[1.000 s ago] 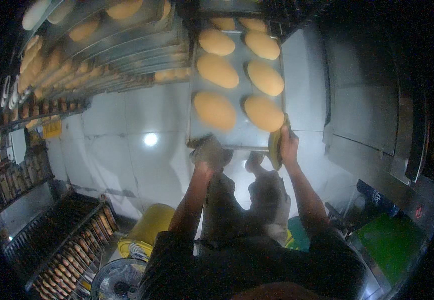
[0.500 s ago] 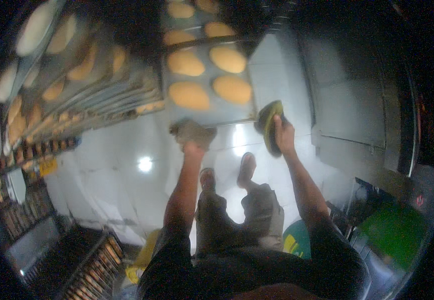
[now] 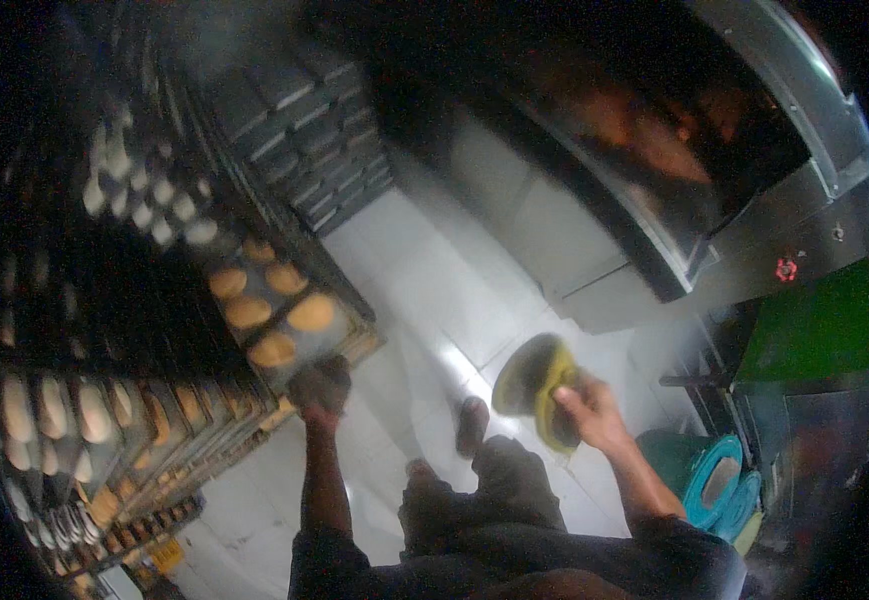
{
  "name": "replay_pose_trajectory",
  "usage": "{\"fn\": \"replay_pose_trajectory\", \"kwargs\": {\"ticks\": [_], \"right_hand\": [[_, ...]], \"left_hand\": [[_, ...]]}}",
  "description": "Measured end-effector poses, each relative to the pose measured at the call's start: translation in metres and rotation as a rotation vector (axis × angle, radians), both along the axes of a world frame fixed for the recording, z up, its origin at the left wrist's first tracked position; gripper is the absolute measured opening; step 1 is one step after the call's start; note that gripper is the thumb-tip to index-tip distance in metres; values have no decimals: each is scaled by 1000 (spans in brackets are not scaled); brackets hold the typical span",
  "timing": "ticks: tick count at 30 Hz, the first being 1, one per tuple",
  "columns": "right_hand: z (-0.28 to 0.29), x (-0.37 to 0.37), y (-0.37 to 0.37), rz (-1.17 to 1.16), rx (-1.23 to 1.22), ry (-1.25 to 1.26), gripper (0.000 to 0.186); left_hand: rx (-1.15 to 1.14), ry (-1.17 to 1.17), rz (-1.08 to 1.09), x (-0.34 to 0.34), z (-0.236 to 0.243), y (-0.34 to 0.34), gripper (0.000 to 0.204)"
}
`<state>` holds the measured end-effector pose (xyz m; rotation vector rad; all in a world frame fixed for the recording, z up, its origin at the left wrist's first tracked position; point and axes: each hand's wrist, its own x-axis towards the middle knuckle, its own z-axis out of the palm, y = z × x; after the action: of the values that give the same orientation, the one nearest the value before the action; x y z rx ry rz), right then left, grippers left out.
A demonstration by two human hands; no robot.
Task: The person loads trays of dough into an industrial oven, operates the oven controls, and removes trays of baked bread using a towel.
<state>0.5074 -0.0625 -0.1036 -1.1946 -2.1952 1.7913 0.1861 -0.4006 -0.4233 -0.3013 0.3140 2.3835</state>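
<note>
My left hand is closed on the near edge of a baking tray, with a dark cloth between hand and metal. Several golden-brown buns lie on that tray, which sits at the tall rack to my left. My right hand grips a thick, rounded pad, dark with a yellow-green rim, thumb on top. This pad is held over the floor, away from the tray. Motion blur softens the fingers of the left hand.
A rack of trays with pale and browned loaves fills the left side. Dark stacked trays or tins stand beyond it. At right is an oven with a glowing opening and red knob. Teal containers stand near my right elbow.
My view has turned to the right, toward the oven. The tray of buns, earlier straight ahead, is now at the rack on the left, my left hand still at its edge. The pad stays in my right hand.
</note>
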Motion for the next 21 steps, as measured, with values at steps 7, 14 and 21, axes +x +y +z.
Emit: {"fn": "replay_pose_trajectory", "kwargs": {"ticks": [7, 14, 21], "right_hand": [[137, -36, 137, -37, 1102, 337, 44], [104, -79, 197, -5, 916, 77, 42], [98, -101, 194, -444, 646, -96, 46]], "left_hand": [[-216, 228, -73, 9, 227, 208, 36], [-196, 528, -99, -114, 400, 411, 35], [-248, 533, -123, -335, 417, 735, 29]]}}
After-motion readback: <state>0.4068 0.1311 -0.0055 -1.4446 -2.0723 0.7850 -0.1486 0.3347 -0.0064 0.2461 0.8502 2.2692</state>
